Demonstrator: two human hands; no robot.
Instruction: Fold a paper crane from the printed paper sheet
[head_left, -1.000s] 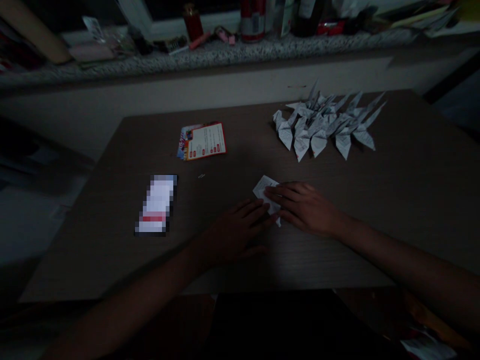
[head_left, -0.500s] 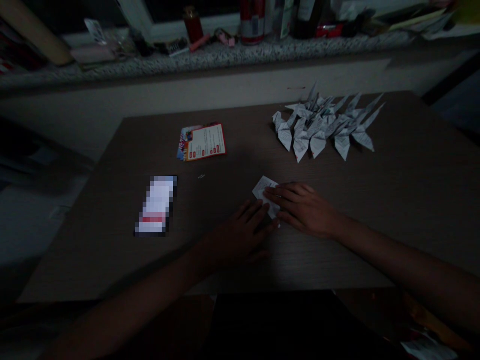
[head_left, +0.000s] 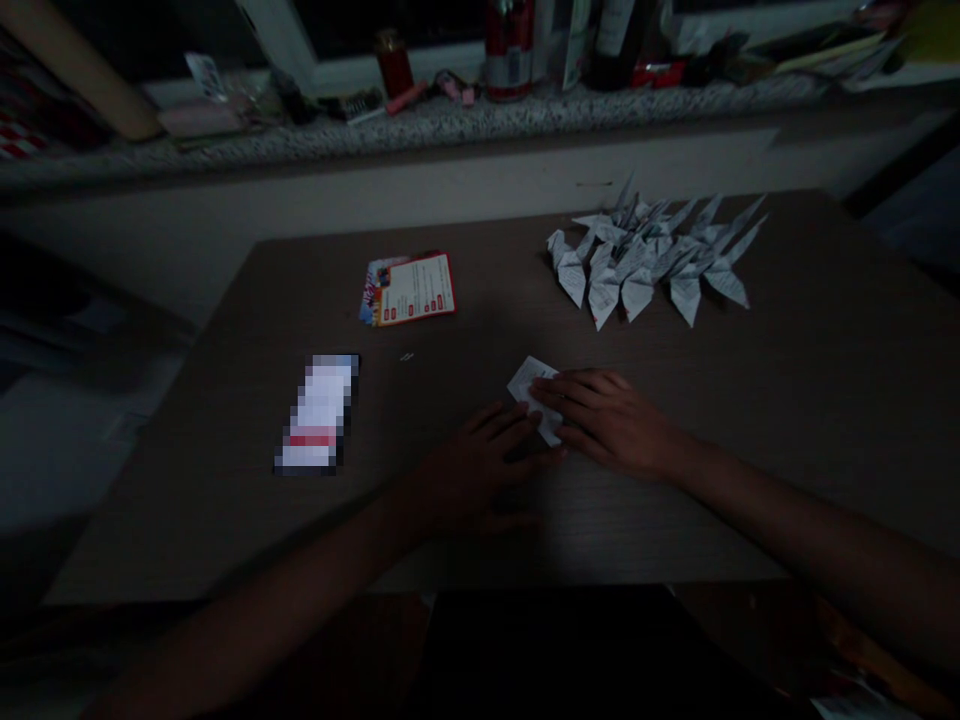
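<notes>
A small folded piece of printed paper [head_left: 531, 372] lies flat on the table, pointed at its far end. My right hand [head_left: 611, 415] rests over its right side, fingers stretched out and pressing on it. From the left, my left hand [head_left: 487, 465] reaches the paper's near left edge, with its fingers spread and the fingertips at the sheet. The paper's right part is hidden under the right fingers. Several folded paper cranes [head_left: 637, 285] stand in a cluster farther back on the right, made of similar printed paper.
A phone [head_left: 319, 410] with a lit, blurred screen lies on the table [head_left: 450, 560] at left. Behind it is a small stack of printed cards [head_left: 416, 290]. A stone window sill [head_left: 315, 135] beyond the table holds a jar [head_left: 394, 65], bottles and clutter.
The view has shifted slightly. My left fingers have moved a little along the near edge of the paper; the right hand stays on it.
</notes>
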